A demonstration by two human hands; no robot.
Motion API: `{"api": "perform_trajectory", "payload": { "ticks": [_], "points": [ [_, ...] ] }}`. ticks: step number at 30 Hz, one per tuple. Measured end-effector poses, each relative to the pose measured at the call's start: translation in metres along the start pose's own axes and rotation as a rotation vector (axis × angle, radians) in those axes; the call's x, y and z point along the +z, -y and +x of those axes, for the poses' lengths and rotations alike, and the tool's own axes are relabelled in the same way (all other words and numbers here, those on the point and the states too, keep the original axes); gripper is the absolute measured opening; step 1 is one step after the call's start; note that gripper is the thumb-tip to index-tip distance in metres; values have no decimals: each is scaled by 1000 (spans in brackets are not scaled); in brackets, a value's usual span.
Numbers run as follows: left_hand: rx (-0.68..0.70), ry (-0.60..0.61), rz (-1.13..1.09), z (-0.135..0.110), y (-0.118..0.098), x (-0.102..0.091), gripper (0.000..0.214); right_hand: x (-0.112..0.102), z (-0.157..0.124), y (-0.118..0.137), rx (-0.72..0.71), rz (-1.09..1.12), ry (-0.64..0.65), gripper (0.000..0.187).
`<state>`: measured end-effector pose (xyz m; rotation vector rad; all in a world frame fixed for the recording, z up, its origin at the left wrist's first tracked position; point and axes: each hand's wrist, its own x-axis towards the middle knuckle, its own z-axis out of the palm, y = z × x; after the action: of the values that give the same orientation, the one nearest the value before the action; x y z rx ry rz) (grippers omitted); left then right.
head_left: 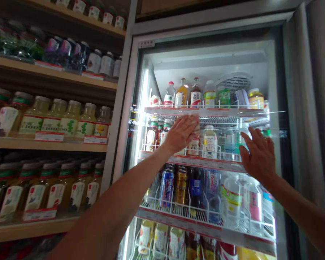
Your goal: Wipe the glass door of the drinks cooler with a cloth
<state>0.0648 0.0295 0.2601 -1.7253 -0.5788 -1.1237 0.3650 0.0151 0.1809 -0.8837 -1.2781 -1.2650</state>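
My left hand (182, 133) is stretched out with its fingers together and flat, at the glass door (168, 57) of a lit drinks fridge. A pale patch shows by its fingertips; I cannot tell if it is a thin cloth or a reflection. To the right, my right hand (258, 153) is raised with fingers apart and holds nothing. Whether its fingertips touch the glass is unclear. Behind the hands, bottles such as a white-labelled bottle (210, 141) stand on the second wire shelf (222, 164).
Inside the fridge, an orange drink bottle (181, 94) stands on the top shelf, and a blue can (167, 187) lower down. On the left, a wooden shelf (51, 145) carries rows of juice bottles (54, 117). The door frame (124, 104) runs between them.
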Motion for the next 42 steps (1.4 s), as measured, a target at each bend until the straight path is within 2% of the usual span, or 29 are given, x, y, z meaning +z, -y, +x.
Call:
{"api": "perform_trajectory", "payload": {
  "ticks": [1, 4, 5, 6, 9, 10, 11, 12, 14, 15, 16, 17, 18, 20, 21, 22, 23, 26, 27, 28, 29, 31, 32, 33, 34, 37, 38, 39, 42],
  "points": [
    [-76, -37, 9, 1, 4, -1, 43, -3, -1, -4, -2, -8, -1, 45],
    [-444, -249, 66, 8, 9, 0, 47, -12, -3, -15, 29, -28, -37, 43],
    [-471, -273, 67, 12, 3, 4, 47, -15, -4, -16, 25, -24, -34, 43],
    [-413, -253, 53, 15, -8, 10, 47, -17, -6, -16, 5, -15, -22, 42],
    [40, -29, -41, 24, -44, 26, 44, -25, -9, -17, -88, 21, 37, 41],
    [130, 20, -59, 27, -51, 29, 43, -29, -10, -19, -103, 25, 45, 41],
    [132, 26, -60, 31, -54, 30, 43, -33, -11, -22, -107, 26, 51, 41],
    [45, -11, -45, 35, -53, 30, 43, -37, -12, -26, -102, 23, 54, 41],
    [-267, -157, 9, 44, -51, 30, 44, -45, -14, -37, -73, 13, 52, 41],
    [-380, -211, 27, 48, -54, 32, 45, -48, -15, -42, -57, 10, 50, 41],
    [-415, -231, 29, 52, -61, 35, 45, -51, -16, -46, -45, 10, 50, 41],
    [-360, -211, 15, 55, -72, 40, 44, -54, -18, -49, -38, 11, 54, 41],
    [-233, -161, -12, 57, -86, 46, 43, -56, -19, -52, -36, 11, 63, 41],
    [107, -10, -80, 61, -113, 56, 42, -59, -21, -58, -52, 9, 79, 41],
    [222, 45, -100, 63, -122, 59, 43, -62, -22, -61, -67, 5, 83, 40],
    [259, 66, -107, 67, -126, 61, 43, -64, -23, -65, -84, 0, 86, 40],
    [205, 44, -99, 70, -125, 61, 43, -68, -25, -70, -97, -4, 84, 40],
    [-231, -147, -32, 85, -121, 64, 43, -81, -28, -86, -106, -10, 74, 40],
    [-305, -182, -19, 89, -126, 67, 43, -86, -30, -91, -99, -8, 75, 41],
    [-280, -180, -20, 93, -136, 73, 42, -91, -31, -95, -90, -5, 78, 41],
    [-168, -146, -34, 95, -150, 79, 41, -96, -33, -98, -86, -1, 85, 41],
    [176, -36, -87, 99, -180, 91, 37, -105, -36, -105, -95, 7, 105, 43],
    [279, -5, -105, 101, -192, 97, 37, -109, -37, -108, -103, 8, 113, 43],
    [310, -1, -115, 104, -199, 101, 38, -113, -39, -111, -111, 7, 118, 43],
    [258, -26, -116, 107, -203, 104, 39, -116, -40, -115, -118, 5, 120, 43],
    [-108, -180, -96, 117, -201, 108, 41, -122, -42, -122, -110, -6, 122, 42],
    [-151, -205, -93, 118, -201, 109, 41, -122, -43, -122, -105, -10, 124, 41],
    [-104, -196, -94, 116, -203, 110, 41, -122, -43, -121, -103, -13, 127, 40],
    [316, -49, -108, 102, -205, 108, 41, -117, -44, -112, -117, -10, 121, 36]
  ]
}}
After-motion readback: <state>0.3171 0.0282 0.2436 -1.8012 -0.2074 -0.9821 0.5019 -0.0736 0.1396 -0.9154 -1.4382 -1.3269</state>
